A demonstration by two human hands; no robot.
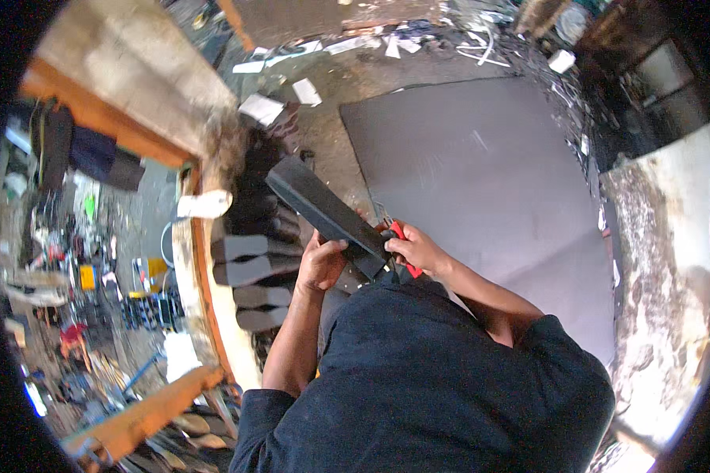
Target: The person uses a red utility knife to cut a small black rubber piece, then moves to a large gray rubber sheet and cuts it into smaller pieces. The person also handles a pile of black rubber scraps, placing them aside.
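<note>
My left hand (pixel 322 264) is closed round the lower part of a long, dark grey-black block (pixel 319 203). The block slants from upper left down toward my body, and its material is hard to make out. At its lower end my right hand (pixel 420 252) grips a red-handled tool (pixel 397 229). Thin metal shows beyond the red handle, but whether these are scissors or pliers I cannot make out. Part of the tool is hidden by my fingers. Just left of my left hand lie several grey sole-shaped pieces (pixel 246 247).
A large grey sheet (pixel 481 173) covers the floor ahead and to the right. White scraps (pixel 262 109) lie beyond the block. An orange door frame (pixel 207 292) stands on the left, with cluttered goods past it. On the right rises a stained wall (pixel 651 292).
</note>
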